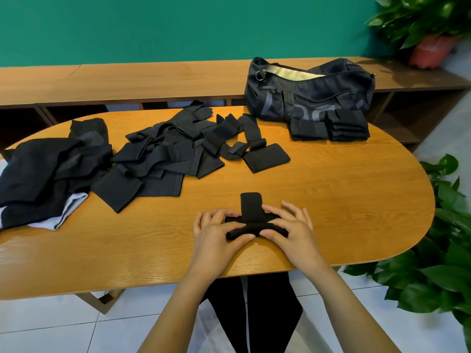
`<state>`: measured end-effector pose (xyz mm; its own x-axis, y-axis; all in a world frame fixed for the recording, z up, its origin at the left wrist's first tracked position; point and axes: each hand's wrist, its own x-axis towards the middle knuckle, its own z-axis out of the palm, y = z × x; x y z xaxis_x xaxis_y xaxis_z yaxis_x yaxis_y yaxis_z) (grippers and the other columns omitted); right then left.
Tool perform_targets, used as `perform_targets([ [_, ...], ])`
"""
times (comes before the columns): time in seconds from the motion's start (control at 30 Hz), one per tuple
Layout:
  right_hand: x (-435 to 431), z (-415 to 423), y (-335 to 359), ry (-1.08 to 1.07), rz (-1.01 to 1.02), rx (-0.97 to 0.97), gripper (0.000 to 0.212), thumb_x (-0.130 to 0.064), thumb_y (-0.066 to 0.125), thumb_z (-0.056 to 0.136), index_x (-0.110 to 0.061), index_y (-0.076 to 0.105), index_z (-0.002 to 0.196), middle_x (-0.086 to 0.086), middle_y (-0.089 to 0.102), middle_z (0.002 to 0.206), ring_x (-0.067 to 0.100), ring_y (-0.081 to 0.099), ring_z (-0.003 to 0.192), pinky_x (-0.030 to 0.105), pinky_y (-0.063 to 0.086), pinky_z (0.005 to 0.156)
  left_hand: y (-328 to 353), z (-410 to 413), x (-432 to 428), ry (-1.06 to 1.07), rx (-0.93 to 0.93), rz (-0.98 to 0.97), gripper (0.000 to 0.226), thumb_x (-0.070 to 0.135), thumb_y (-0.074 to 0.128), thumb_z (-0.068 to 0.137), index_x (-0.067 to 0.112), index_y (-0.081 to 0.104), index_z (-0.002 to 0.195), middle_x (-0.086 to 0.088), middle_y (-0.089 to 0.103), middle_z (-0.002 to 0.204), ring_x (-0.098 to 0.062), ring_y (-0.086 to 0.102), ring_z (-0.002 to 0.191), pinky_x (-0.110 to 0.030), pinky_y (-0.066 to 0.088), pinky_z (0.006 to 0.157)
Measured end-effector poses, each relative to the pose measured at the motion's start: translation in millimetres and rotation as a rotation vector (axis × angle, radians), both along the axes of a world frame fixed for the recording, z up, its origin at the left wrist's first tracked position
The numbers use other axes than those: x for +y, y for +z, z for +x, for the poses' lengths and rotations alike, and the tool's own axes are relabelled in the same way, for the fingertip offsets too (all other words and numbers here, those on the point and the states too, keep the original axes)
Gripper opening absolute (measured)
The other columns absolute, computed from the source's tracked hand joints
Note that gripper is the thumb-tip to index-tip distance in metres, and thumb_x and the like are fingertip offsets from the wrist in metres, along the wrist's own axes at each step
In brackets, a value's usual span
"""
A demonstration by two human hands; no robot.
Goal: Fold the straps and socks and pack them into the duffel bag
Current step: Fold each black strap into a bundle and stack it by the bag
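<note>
strap pile (pixel 163 151) L on table (pixel 331 200) | bag (pixel 309 93) back-R — folded stack (pixel 331 126) in front

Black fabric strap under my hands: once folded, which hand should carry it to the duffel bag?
Probably the right hand. It and the left hand pinch the black fabric strap, but the dark duffel bag and stack of folded black pieces sit far right, on its side.

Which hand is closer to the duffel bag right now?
Right. The duffel bag sits at the far right of the table. The right hand pinches the strap nearly in line with it; the left hand holds its other end, farther left.
</note>
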<state>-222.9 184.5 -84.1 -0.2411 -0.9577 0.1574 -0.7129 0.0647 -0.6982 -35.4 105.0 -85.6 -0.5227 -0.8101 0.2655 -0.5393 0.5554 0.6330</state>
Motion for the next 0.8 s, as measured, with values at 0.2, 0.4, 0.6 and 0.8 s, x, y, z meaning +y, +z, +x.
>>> perform_targets([
  [0.2, 1.6, 2.8, 1.5, 0.005, -0.013, 0.019, 0.024, -0.071, 0.059, 0.067, -0.065, 0.056, 0.091, -0.052, 0.043, 0.122, -0.005, 0.021, 0.137, 0.038, -0.005, 0.119, 1.0, -0.7, -1.6, 0.018, 0.048, 0.035, 0.046, 0.066, 0.046, 0.079, 0.036, 0.075, 0.099, 0.028, 0.054, 0.112, 0.001, 0.037, 0.118, -0.041, 0.011, 0.114],
  [0.4, 2.1, 3.0, -1.7, -0.027, -0.031, 0.096, 0.037, -0.064, 0.066, 0.072, -0.054, 0.061, 0.107, -0.048, 0.048, 0.115, -0.011, 0.027, 0.124, 0.041, -0.003, 0.119, 3.1, -1.4, -0.8, 0.028, 0.055, 0.021, 0.051, 0.067, 0.043, 0.079, 0.034, 0.075, 0.099, 0.032, 0.054, 0.107, 0.002, 0.037, 0.117, -0.037, 0.009, 0.113],
  [0.6, 2.7, 6.1, -0.2, -0.071, -0.075, 0.057, 0.048, -0.065, 0.058, 0.072, -0.044, 0.065, 0.116, -0.039, 0.053, 0.108, -0.009, 0.034, 0.119, 0.035, -0.001, 0.119, 3.6, -1.2, 0.2, 0.042, 0.074, 0.018, 0.050, 0.073, 0.043, 0.079, 0.036, 0.073, 0.097, 0.034, 0.056, 0.101, 0.004, 0.038, 0.116, -0.039, 0.011, 0.114],
  [0.8, 2.6, 7.0, 0.9, -0.151, -0.079, 0.009, 0.055, -0.063, 0.052, 0.074, -0.024, 0.074, 0.107, -0.012, 0.054, 0.106, -0.007, 0.039, 0.112, 0.040, 0.008, 0.120, 3.1, 0.7, 0.3, 0.020, 0.029, 0.008, 0.035, 0.062, 0.063, 0.075, 0.037, 0.071, 0.098, 0.034, 0.056, 0.102, 0.001, 0.036, 0.121, -0.038, 0.008, 0.115],
])
